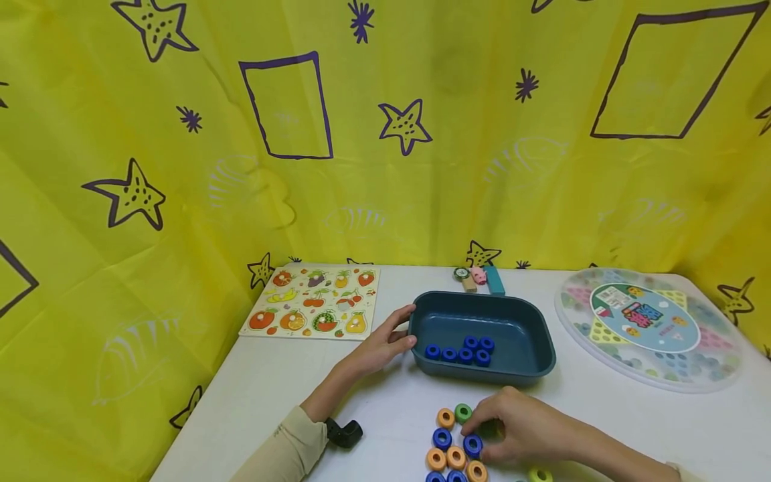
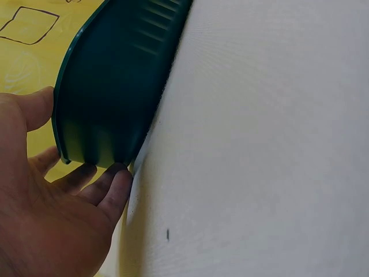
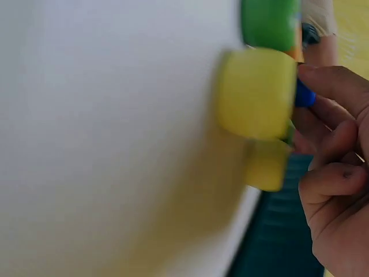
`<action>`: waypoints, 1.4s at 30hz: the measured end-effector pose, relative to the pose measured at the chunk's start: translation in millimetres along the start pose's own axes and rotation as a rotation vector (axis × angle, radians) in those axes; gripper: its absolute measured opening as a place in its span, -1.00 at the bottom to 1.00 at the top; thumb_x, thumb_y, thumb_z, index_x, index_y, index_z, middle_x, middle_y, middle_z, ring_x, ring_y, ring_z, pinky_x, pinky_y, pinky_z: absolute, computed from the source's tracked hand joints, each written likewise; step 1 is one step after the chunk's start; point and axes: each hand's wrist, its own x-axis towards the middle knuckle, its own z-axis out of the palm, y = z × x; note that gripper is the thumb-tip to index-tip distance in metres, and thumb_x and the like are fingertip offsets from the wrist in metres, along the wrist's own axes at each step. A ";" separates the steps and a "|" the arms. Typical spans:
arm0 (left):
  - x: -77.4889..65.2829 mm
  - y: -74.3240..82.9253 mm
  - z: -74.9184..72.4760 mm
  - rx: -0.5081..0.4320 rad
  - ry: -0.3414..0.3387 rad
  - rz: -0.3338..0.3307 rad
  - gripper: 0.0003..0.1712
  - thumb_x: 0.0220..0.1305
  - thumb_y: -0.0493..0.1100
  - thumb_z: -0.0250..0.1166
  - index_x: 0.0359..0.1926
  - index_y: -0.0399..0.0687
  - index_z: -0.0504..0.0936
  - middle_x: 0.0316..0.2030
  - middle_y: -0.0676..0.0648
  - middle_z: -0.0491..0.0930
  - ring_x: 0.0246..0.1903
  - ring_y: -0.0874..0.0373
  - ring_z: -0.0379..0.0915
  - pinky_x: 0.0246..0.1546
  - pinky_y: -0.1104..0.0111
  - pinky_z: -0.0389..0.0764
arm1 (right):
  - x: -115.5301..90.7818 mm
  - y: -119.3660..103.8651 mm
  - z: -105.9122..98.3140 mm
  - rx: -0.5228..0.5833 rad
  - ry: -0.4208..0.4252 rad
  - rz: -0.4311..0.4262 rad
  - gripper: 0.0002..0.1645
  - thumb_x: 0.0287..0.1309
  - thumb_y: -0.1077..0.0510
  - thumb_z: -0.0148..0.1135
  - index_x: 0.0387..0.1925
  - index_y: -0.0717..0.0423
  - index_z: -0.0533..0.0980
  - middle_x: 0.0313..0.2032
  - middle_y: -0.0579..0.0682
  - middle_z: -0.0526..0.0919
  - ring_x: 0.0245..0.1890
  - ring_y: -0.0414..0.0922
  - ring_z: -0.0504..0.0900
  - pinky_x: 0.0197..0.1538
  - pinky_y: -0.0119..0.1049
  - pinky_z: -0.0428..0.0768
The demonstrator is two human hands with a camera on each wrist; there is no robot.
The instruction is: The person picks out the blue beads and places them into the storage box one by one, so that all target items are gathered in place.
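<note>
A dark teal tray (image 1: 518,335) stands on the table, with several blue ring beads (image 1: 466,355) lying along its front left part. My left hand (image 1: 379,345) holds the tray's left end, thumb (image 2: 41,107) at the rim and fingers against the outer wall. Over a cluster of loose beads in front of the tray, my right hand (image 1: 527,428) pinches a blue bead (image 1: 472,446) between thumb and index finger. Close around it lie orange beads (image 1: 456,458), another blue bead (image 1: 442,439) and a green bead (image 1: 463,412). A yellow bead (image 3: 256,92) shows near the fingers in the right wrist view.
A fruit puzzle board (image 1: 313,302) lies at the back left. Small toys (image 1: 478,276) sit behind the tray. To its right is a large round clear case (image 1: 650,328). A black curved object (image 1: 345,434) lies by the left forearm. Yellow curtain (image 1: 385,187) surrounds the table.
</note>
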 end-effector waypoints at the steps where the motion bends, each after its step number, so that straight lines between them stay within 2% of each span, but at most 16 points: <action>1: 0.1 0.0 -0.1 -0.002 -0.002 0.003 -0.28 0.37 -0.14 0.09 0.44 0.02 -0.02 0.38 -0.18 0.00 0.24 -0.15 0.16 0.14 0.14 0.32 | -0.2 -1.5 -3.4 0.008 0.008 0.000 -0.70 -0.01 -0.09 0.36 -0.16 -0.23 0.64 -0.26 -0.40 0.61 -0.41 -0.41 0.51 -0.37 -0.46 0.52; 5: 0.6 -0.1 -0.8 -0.016 -0.013 0.018 -0.28 0.37 -0.12 0.09 0.44 0.01 -0.03 0.38 -0.22 -0.02 0.24 -0.18 0.15 0.13 0.15 0.33 | 1.3 -8.9 -21.8 0.027 0.072 -0.040 -0.68 -0.05 -0.08 0.40 -0.17 -0.22 0.64 -0.35 -0.36 0.61 -0.66 -0.39 0.37 -0.65 -0.48 0.35; 11: 0.8 -1.1 -2.1 -0.010 -0.010 0.026 -0.28 0.37 -0.14 0.09 0.44 0.00 -0.03 0.38 -0.22 0.00 0.24 -0.17 0.16 0.13 0.14 0.33 | 16.6 -4.7 -56.2 0.008 0.204 -0.108 -0.69 -0.04 -0.02 0.41 -0.18 -0.26 0.62 -0.55 -0.23 0.51 -0.70 -0.36 0.33 -0.67 -0.45 0.32; 14: 0.3 -1.5 -2.1 0.003 -0.005 0.016 -0.28 0.37 -0.14 0.09 0.44 0.00 -0.03 0.37 -0.20 0.01 0.23 -0.16 0.17 0.13 0.14 0.33 | 29.8 8.2 -71.2 0.011 0.253 -0.073 -0.69 -0.04 -0.03 0.41 -0.17 -0.25 0.62 -0.61 -0.17 0.47 -0.71 -0.30 0.34 -0.66 -0.42 0.32; 18: 0.1 -2.2 -1.2 0.005 -0.005 0.001 -0.29 0.38 -0.15 0.08 0.44 0.02 -0.03 0.37 -0.20 0.01 0.24 -0.16 0.17 0.14 0.12 0.32 | 48.1 29.7 -82.1 0.015 0.284 0.025 -0.65 -0.05 -0.08 0.41 -0.14 -0.21 0.63 -0.54 -0.12 0.53 -0.68 -0.22 0.36 -0.62 -0.40 0.31; 22: 0.2 -3.2 -0.1 0.001 -0.008 -0.007 -0.30 0.38 -0.15 0.08 0.44 0.03 -0.02 0.38 -0.20 0.01 0.24 -0.16 0.17 0.14 0.11 0.32 | 63.5 51.5 -85.7 -0.007 0.268 0.069 -0.62 -0.03 -0.09 0.39 -0.12 -0.15 0.64 -0.38 -0.15 0.59 -0.64 -0.18 0.38 -0.59 -0.39 0.33; 29: 0.8 -5.2 1.2 -0.017 -0.009 -0.009 -0.29 0.37 -0.13 0.09 0.44 0.05 -0.01 0.37 -0.18 0.02 0.24 -0.15 0.17 0.14 0.11 0.32 | 78.6 78.0 -88.1 -0.015 0.224 0.050 -0.66 -0.02 -0.02 0.40 -0.14 -0.11 0.64 -0.34 -0.17 0.61 -0.67 -0.23 0.36 -0.61 -0.42 0.32; 36: 1.0 -5.0 1.0 -0.016 -0.014 0.005 -0.29 0.37 -0.15 0.09 0.43 0.03 -0.02 0.37 -0.20 0.02 0.23 -0.16 0.18 0.13 0.11 0.32 | 86.8 91.0 -87.4 -0.057 0.191 0.016 -0.67 -0.01 0.00 0.39 -0.13 -0.13 0.65 -0.22 -0.23 0.63 -0.52 -0.20 0.44 -0.50 -0.40 0.38; 40: 0.6 -3.5 -0.5 -0.011 -0.016 0.010 -0.28 0.37 -0.14 0.08 0.44 0.02 -0.03 0.38 -0.21 0.00 0.23 -0.17 0.17 0.14 0.11 0.32 | 91.2 91.6 -88.6 -0.077 0.157 0.036 -0.68 -0.02 -0.02 0.40 -0.14 -0.18 0.65 -0.21 -0.28 0.63 -0.39 -0.19 0.50 -0.41 -0.38 0.44; 42: 0.6 -2.6 -1.3 -0.009 -0.016 0.013 -0.28 0.37 -0.12 0.08 0.44 0.02 -0.04 0.38 -0.22 0.00 0.23 -0.18 0.16 0.14 0.10 0.31 | 93.0 90.4 -89.2 -0.074 0.132 0.044 -0.68 -0.02 0.00 0.40 -0.14 -0.17 0.65 -0.23 -0.26 0.63 -0.42 -0.19 0.49 -0.42 -0.38 0.42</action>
